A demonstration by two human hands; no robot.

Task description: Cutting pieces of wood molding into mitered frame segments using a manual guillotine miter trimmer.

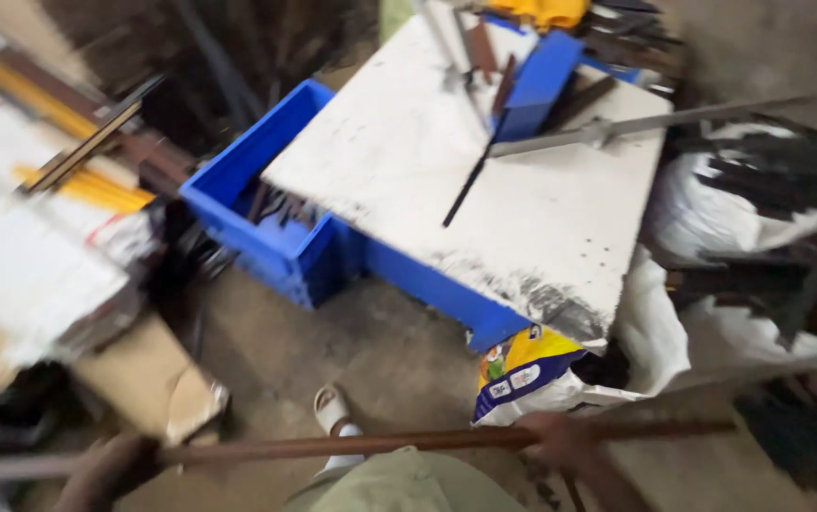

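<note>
A long thin rusty-brown metal rod (351, 444) lies level across the bottom of the head view. My left hand (110, 466) grips it near its left end, and my right hand (560, 442) grips it further right. Both hands are blurred by motion. Below the rod I see my knee in olive cloth and my foot in a pale sandal (330, 408). Ahead stands a white work board (513, 180) smeared with black at its near edge, with a dark thin strip (470, 185) and a long grey metal bar (617, 128) lying on it.
A blue plastic crate (266, 223) holding dark metal pieces sits under the board's left side. White sacks (712, 218) of dark strips stand at right, a printed yellow-blue bag (522, 365) in front. Cardboard (147, 374) and stacked white and yellow profiles (29, 218) fill the left.
</note>
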